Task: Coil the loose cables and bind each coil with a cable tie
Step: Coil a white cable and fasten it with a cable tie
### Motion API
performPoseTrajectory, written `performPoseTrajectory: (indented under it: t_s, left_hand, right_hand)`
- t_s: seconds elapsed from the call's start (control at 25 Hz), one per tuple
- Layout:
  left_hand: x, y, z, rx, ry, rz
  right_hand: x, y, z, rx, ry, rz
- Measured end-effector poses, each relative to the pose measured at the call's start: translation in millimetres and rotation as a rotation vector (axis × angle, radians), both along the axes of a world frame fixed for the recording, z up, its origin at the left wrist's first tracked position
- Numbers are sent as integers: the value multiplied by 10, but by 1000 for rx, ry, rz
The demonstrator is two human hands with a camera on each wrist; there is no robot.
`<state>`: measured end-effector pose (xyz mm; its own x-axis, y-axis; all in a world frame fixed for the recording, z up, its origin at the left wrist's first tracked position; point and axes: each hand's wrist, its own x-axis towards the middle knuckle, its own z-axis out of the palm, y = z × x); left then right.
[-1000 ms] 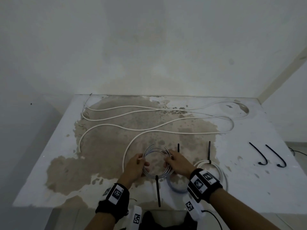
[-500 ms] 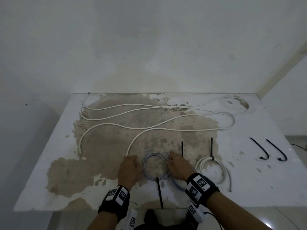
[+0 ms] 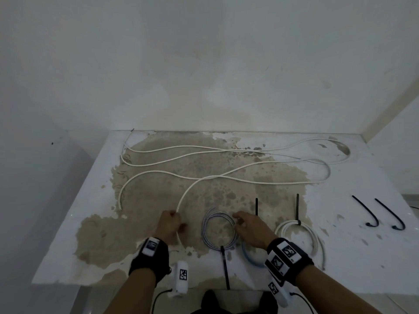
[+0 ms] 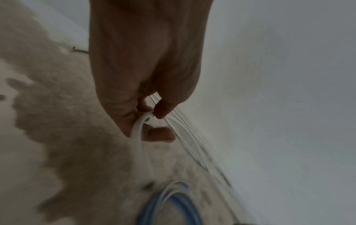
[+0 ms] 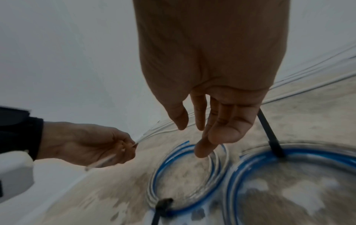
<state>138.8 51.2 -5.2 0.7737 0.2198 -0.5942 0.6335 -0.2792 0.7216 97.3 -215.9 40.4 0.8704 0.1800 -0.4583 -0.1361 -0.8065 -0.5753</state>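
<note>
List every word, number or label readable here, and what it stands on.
No readable words or numbers.
Right wristband: black-and-white square marker patterns, no letters.
White block by the left wrist: one such marker.
Left wristband: white patch, too blurred to read.
Cables and ties: no print visible.

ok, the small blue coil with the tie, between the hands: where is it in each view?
Head: blue coil low centre, between left hand and right hand.
Left wrist: only its arc at the bottom edge, below the hand.
Right wrist: lower centre, under the fingers, left of a bigger blue coil.
Shared landmark: the white cable that the left hand pinches, also seen at and.
</note>
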Motion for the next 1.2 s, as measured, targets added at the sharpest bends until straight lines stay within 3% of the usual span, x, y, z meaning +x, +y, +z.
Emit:
performPoseTrajectory:
  t_s: [0.08,0.12,0.24,0.48,0.72,0.8,0.96,1.08,1.2]
  left_hand:
    - [74,-38,293,-320,58,193]
    - [103,-73,491,-403,67,192]
    - [169,-261,1134,-475,-8,-16]
    - [243,-742,2257,-753,-203,-354]
    - [370,-1100,2774,-807,-309,-451]
    - [366,-1279,2916,-807,-318,-523]
    - [413,-1778,3230,-886,-423,-563]
    - [628,-1947,3490,-1135,-572,-373]
    - [907,-1874,3706,-1258,-736,-162]
  right_hand:
    - [87,-5,94,51,-47,2]
    - [143,8,161,86,-84,-6]
    - [356,76,390,221,-303,-60]
    - [879,144,1031,236,-790,-120]
    - [723,-330,1586,341,-1180,-587]
    - [724,-552,1713,400,-1166,-651]
    - [842,-898,1903,575,-878,-392]
    - [790,-1200,1800,669,-768,-407]
    - [613,-1647,1657,571,-699,-342]
